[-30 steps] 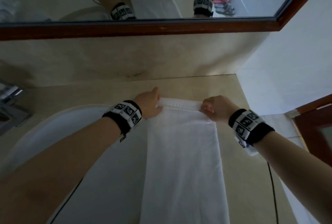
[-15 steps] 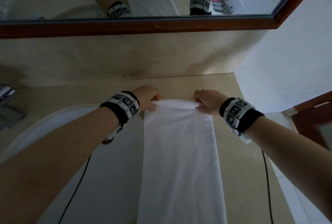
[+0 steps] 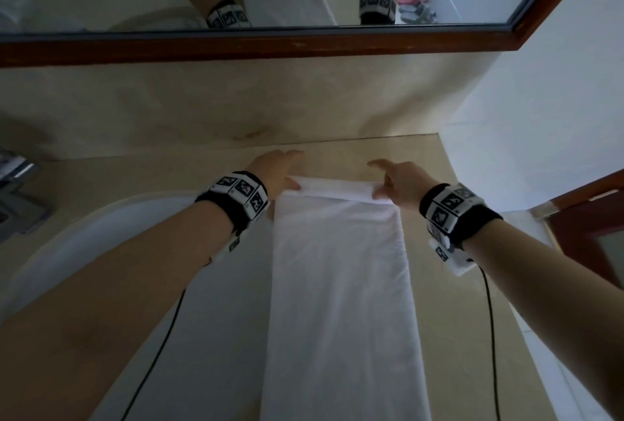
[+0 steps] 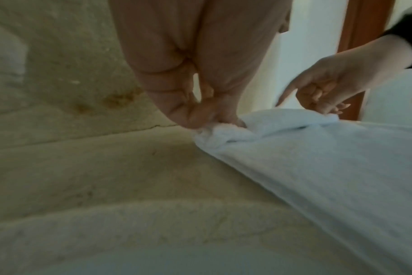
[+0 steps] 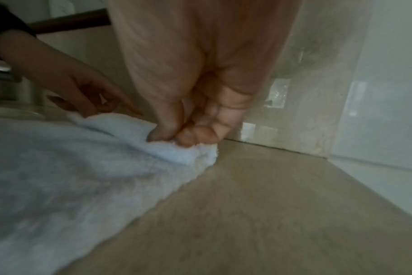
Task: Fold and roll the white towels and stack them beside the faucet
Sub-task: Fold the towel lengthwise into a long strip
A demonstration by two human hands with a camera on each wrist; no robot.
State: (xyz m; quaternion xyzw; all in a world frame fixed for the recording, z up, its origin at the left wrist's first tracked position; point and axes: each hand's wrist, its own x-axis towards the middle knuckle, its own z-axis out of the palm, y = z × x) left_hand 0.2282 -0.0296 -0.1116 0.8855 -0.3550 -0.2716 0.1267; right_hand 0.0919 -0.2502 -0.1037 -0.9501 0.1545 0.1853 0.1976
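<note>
A white towel (image 3: 341,285), folded into a long strip, lies on the beige counter (image 3: 439,319) and runs from the near edge toward the wall. Its far end is turned over into a small roll (image 3: 334,189). My left hand (image 3: 278,171) pinches the roll's left corner (image 4: 220,130) between thumb and curled fingers. My right hand (image 3: 395,181) pinches the right corner (image 5: 188,150) the same way, index finger pointing out. The faucet (image 3: 17,191) shows partly at the far left edge.
A white basin (image 3: 101,235) sits left of the towel, partly under it. A mirror with a brown wooden frame (image 3: 304,46) hangs above the backsplash. A white tiled wall (image 3: 540,100) and a brown door frame (image 3: 591,218) close off the right side.
Both hands went forward toward the wall with the towel's far end, which has turned over into a thicker roll. The index fingers have stretched out.
</note>
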